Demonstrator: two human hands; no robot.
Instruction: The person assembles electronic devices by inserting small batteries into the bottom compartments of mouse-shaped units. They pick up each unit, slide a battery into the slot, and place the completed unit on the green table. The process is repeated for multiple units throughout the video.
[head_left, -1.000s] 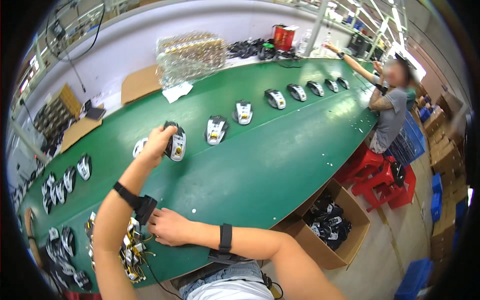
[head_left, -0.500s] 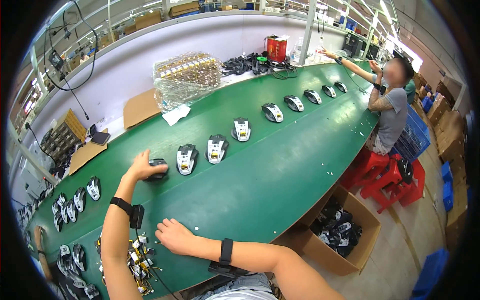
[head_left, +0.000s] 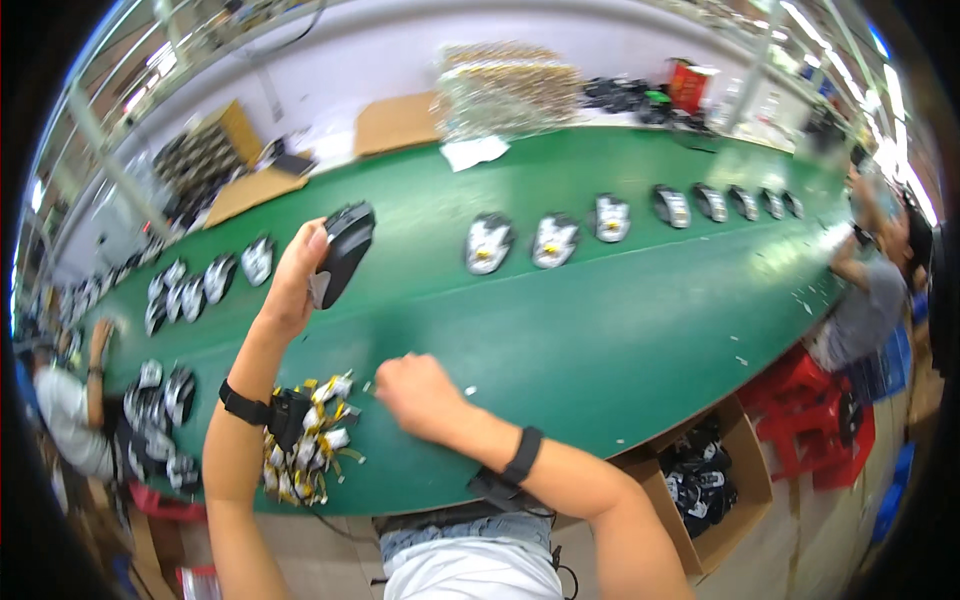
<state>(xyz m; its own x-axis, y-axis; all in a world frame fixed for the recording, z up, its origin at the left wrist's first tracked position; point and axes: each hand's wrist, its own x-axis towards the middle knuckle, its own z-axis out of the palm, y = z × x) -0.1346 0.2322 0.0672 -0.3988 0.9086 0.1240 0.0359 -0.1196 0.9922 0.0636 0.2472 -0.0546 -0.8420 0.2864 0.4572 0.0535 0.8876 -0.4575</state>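
Note:
My left hand (head_left: 297,277) is closed around a dark computer mouse (head_left: 345,255), which it holds tilted up above the green table. On the table my right hand (head_left: 418,393) is curled with the fingers pressed together. A tiny pale tip shows by its fingers, but what they hold is hidden. Between my forearms lies a pile of small wired parts (head_left: 318,440) in white and yellow. Right of the held mouse, opened mouse shells (head_left: 488,244) with white and yellow insides stand in a spaced row that runs off to the far right.
More mouse shells (head_left: 220,277) stand in a group at the left, beside a co-worker's hand (head_left: 101,340). At the far right sits another person (head_left: 880,290). Bubble-wrapped stacks (head_left: 505,90) lie along the back. A cardboard box (head_left: 752,470) of dark parts is below the table's right edge.
My left hand has picked the mouse up off the table and turned it on its side. My right hand stays closed low over the table. The whole view has swung left.

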